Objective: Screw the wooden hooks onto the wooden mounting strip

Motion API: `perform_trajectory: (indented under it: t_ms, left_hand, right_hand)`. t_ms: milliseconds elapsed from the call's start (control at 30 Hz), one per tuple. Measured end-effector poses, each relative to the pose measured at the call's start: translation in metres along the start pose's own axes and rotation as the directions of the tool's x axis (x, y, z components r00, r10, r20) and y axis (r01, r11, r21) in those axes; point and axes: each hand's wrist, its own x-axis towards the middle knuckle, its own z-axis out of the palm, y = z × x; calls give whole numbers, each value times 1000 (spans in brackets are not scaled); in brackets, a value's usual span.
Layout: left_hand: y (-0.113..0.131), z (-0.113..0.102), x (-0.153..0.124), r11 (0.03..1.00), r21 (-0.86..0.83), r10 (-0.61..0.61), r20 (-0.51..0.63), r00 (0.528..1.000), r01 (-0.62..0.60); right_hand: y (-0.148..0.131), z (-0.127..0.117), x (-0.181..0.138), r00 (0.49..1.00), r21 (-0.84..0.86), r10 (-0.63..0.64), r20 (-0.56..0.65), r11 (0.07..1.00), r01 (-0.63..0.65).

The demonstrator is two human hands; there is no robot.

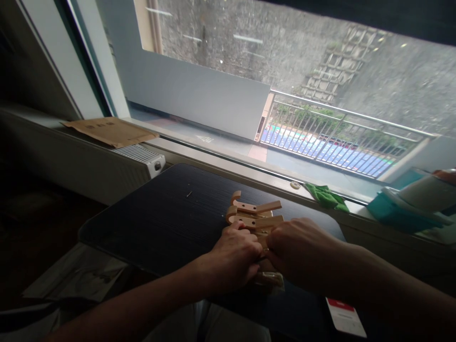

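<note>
Lower centre of frame: wooden hook pieces (264,222) on the dark table (149,213), at least two lined up. Left hand (238,251) curled closed on them; right hand (295,240) fisted alongside, contents hidden. Looks midway, hands busy, so unfinished; can't tell what's fastened.

I'm indoors here, at a dark table (160,218) close beside a wide window (285,57); a slatted radiator (138,154) at far left, a green cloth (326,197) on the sill (213,161) at far right; beyond, I see a metal railing (330,137) and bright blue ground (356,159) like a play yard; home, office or school room, I can't tell which.
</note>
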Motion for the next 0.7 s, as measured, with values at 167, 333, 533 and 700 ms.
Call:
perform_trajectory:
  t_ms: [167,333,533,700]
  left_hand:
    - [1,-1,0,1000,0,-4,19,1000,4]
    - [2,-1,2,1000,27,-1,10,1000,1]
    - [1,3,1,1000,7,19,-30,999,-19]
    - [-3,8,1,1000,-4,28,-17,999,-28]
  right_hand:
    - [0,2,2,996,42,70,51,997,-72]
    - [8,1,0,996,80,85,-12,993,-84]
    - [2,-8,-3,999,-4,-27,-20,1000,27]
    - [-7,-10,3,998,-50,-63,15,997,64]
